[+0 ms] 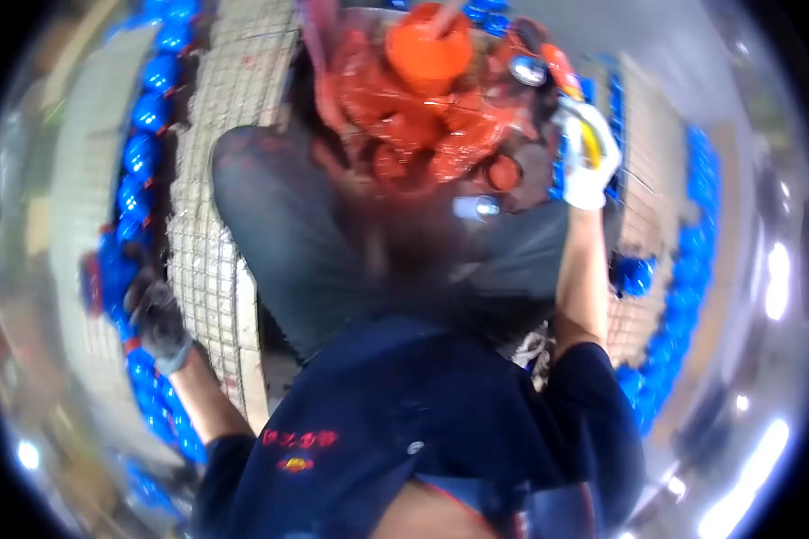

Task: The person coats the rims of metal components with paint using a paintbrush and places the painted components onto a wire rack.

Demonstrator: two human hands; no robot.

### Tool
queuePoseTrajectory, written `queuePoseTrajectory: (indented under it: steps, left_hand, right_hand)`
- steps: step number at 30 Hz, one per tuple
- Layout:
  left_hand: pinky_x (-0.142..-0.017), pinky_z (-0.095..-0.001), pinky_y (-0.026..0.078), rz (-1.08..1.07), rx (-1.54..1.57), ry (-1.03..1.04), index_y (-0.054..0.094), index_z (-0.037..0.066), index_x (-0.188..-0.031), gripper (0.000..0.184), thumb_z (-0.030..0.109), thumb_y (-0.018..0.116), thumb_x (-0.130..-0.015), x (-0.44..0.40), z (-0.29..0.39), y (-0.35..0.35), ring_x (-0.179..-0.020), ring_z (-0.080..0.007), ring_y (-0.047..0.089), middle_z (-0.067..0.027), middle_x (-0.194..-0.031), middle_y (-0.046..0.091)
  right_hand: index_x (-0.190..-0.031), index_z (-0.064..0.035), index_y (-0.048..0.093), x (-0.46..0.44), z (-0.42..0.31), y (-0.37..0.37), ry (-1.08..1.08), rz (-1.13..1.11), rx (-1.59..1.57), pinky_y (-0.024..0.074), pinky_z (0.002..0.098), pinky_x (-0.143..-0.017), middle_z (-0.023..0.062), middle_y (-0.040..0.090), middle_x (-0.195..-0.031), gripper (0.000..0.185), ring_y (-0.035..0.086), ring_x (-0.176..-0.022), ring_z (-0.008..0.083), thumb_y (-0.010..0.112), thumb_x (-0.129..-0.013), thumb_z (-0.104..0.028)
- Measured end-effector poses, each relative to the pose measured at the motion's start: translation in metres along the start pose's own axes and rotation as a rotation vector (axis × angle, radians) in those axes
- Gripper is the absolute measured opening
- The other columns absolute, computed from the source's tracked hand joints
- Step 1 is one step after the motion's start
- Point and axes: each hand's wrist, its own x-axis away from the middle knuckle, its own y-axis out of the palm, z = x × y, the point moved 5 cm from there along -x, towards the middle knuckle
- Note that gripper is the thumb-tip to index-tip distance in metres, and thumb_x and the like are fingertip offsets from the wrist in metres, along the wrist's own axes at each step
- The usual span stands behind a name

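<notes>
My left hand (159, 316), in a dark grey glove, is out at the left beside a row of glossy blue parts (140, 154). Its fingers close on a blue part with red on it (114, 280); blur hides the exact grip. In a white glove, my right hand (589, 157) is wrapped around a yellow-and-orange handled tool (591, 144) at the upper right. The tool's kind is unclear. Left of that hand, an orange-red paint container (429, 54) stands among paint-covered red surfaces (413, 126), with a stick-like handle (445, 16) rising from it.
A small round red pot (503, 172) and a pale cylindrical can (475, 207) are near my knees. Wire-mesh boards (211, 207) run along the left. More blue parts (692, 260) line the right, and one blue part (635, 275) sits apart from them.
</notes>
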Motion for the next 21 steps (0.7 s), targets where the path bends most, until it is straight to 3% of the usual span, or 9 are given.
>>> queuePoseTrajectory:
  steps: [2,3,6,8,11,12,13,18,21]
  left_hand:
    - [-0.065,-0.0292,0.053,-0.037,0.014,-0.042,0.039,0.001,-0.137,0.039,0.026,0.045,-0.107,-0.027,-0.031,0.018,-0.059,-0.0117,0.055,-0.0116,-0.097,0.059]
    - [-0.062,-0.0281,0.053,0.037,-0.013,0.036,0.039,0.002,-0.135,0.036,0.025,0.043,-0.108,-0.037,-0.037,0.020,-0.055,-0.0111,0.053,-0.0114,-0.096,0.059]
    - [-0.039,-0.0265,0.049,-0.063,0.095,-0.091,0.038,-0.004,-0.131,0.037,0.023,0.041,-0.107,-0.077,-0.062,0.013,-0.049,-0.0121,0.055,-0.0139,-0.107,0.054]
    - [-0.043,-0.0308,0.053,-0.101,0.195,-0.172,0.038,-0.007,-0.133,0.040,0.024,0.040,-0.107,-0.116,-0.099,0.016,-0.044,-0.0114,0.053,-0.0121,-0.102,0.053]
    - [-0.047,-0.0352,0.057,-0.117,0.257,-0.273,0.039,-0.008,-0.135,0.043,0.025,0.039,-0.108,-0.159,-0.151,0.014,-0.042,-0.0110,0.052,-0.0104,-0.098,0.052]
    - [-0.049,-0.0351,0.056,-0.115,0.249,-0.307,0.039,-0.008,-0.135,0.043,0.025,0.039,-0.108,-0.168,-0.164,0.008,-0.044,-0.0112,0.052,-0.0103,-0.099,0.052]
    - [-0.050,-0.0351,0.056,-0.118,0.238,-0.334,0.039,-0.008,-0.135,0.043,0.025,0.040,-0.108,-0.177,-0.176,0.002,-0.046,-0.0114,0.052,-0.0103,-0.100,0.052]
    - [-0.058,-0.0351,0.054,-0.164,0.157,-0.442,0.039,-0.006,-0.137,0.044,0.026,0.040,-0.108,-0.204,-0.216,-0.028,-0.057,-0.0124,0.052,-0.0100,-0.106,0.052]
    - [-0.063,-0.0351,0.053,-0.185,0.122,-0.482,0.038,-0.004,-0.139,0.044,0.027,0.040,-0.108,-0.209,-0.227,-0.035,-0.063,-0.0131,0.052,-0.0098,-0.109,0.052]
  right_hand:
    - [-0.113,0.0004,0.071,0.004,0.019,-0.002,0.071,-0.114,-0.015,0.0536,0.0302,-0.086,0.0127,0.073,-0.111,0.021,0.069,-0.097,0.0188,0.062,-0.095,0.004]
    - [-0.115,0.0001,0.071,0.007,0.037,-0.001,0.052,-0.134,-0.078,0.0524,0.0290,-0.087,0.0123,0.073,-0.112,0.022,0.069,-0.100,0.0186,0.060,-0.095,0.004]
    - [-0.117,0.0027,0.069,0.012,0.087,-0.001,0.172,-0.098,0.039,0.0532,0.0308,-0.094,0.0136,0.072,-0.116,0.022,0.069,-0.104,0.0196,0.059,-0.098,0.005]
    - [-0.120,0.0010,0.066,0.006,0.114,0.015,0.235,0.060,0.102,0.0514,0.0309,-0.099,0.0122,0.071,-0.119,0.026,0.067,-0.109,0.0197,0.065,-0.094,0.006]
    - [-0.131,-0.0042,0.056,0.004,0.157,0.040,0.383,0.232,0.210,0.0485,0.0345,-0.103,0.0104,0.064,-0.125,0.057,0.061,-0.116,0.0203,0.084,-0.082,-0.008]
    - [-0.135,-0.0038,0.051,0.003,0.167,0.047,0.419,0.235,0.307,0.0478,0.0364,-0.103,0.0138,0.060,-0.129,0.073,0.058,-0.119,0.0243,0.091,-0.076,-0.019]
    - [-0.135,-0.0053,0.049,0.002,0.172,0.055,0.469,0.289,0.220,0.0476,0.0371,-0.103,0.0138,0.059,-0.128,0.079,0.058,-0.117,0.0250,0.094,-0.072,-0.019]
    - [-0.133,-0.0082,0.047,-0.002,0.187,0.078,0.600,0.280,0.128,0.0476,0.0387,-0.104,0.0156,0.060,-0.126,0.082,0.059,-0.118,0.0269,0.095,-0.068,-0.024]
    - [-0.136,-0.0073,0.048,-0.017,0.176,0.058,0.485,0.336,0.279,0.0474,0.0390,-0.104,0.0162,0.061,-0.127,0.081,0.060,-0.117,0.0290,0.093,-0.071,-0.027]
